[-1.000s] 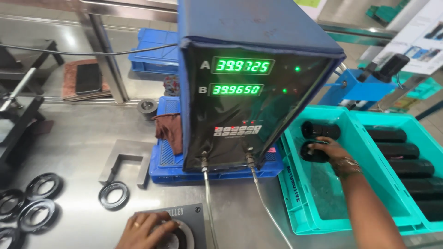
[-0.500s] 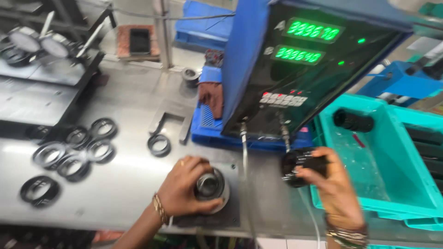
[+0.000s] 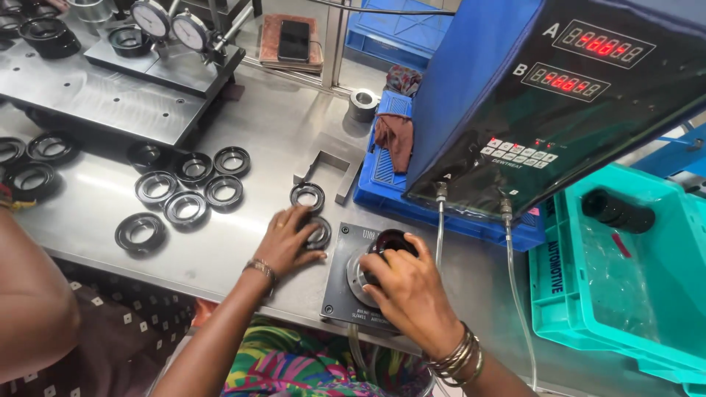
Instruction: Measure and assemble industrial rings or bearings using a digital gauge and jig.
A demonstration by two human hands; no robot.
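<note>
Two hands busy at the steel desk

Right hand [image 3: 409, 288] presses a black cylinder [image 3: 390, 242] onto the square gauge block [image 3: 346, 290] at the desk's near edge; left hand [image 3: 289, 241] rests on a black ring [image 3: 319, 231] just beside it.

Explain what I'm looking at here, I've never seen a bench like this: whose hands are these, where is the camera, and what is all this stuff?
The camera sits on the person's head, looking down at a steel workbench. The right hand grips a dark cylindrical part seated on a round fixture in a grey metal plate. The left hand rests on a black ring-shaped part; similar black rings lie further left. Behind stands a dark blue box with two red digit displays, with thin tubes running down from it. To the right, a teal plastic crate holds another dark cylinder. Two dial gauges stand at the back. The arm at the far left edge may belong to someone else.
</note>
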